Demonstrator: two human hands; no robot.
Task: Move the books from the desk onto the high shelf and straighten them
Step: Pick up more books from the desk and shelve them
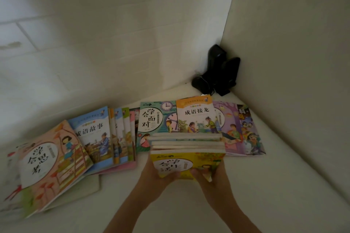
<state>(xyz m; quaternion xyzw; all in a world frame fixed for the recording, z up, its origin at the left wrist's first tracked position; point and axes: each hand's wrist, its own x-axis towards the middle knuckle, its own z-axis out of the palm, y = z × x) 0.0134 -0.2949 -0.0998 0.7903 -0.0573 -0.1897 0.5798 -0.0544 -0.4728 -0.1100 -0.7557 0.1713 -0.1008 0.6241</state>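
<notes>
Both hands hold a small stack of thin books (187, 144) with a yellow cover (176, 162) facing me, just above the white shelf surface (246, 185). My left hand (157, 174) grips its lower left edge and my right hand (210, 174) grips its lower right corner. Behind the stack lie an orange-topped book (197, 117), a teal clock book (151, 125) and a purple book (238, 130). To the left lie a blue book (92, 134), several overlapped books (123, 134) and a large pink book (51, 162).
A black device (217, 70) with cables stands in the back right corner where two white walls meet. A white tiled wall (94, 43) runs behind the books. The right wall (293, 62) is close to the purple book.
</notes>
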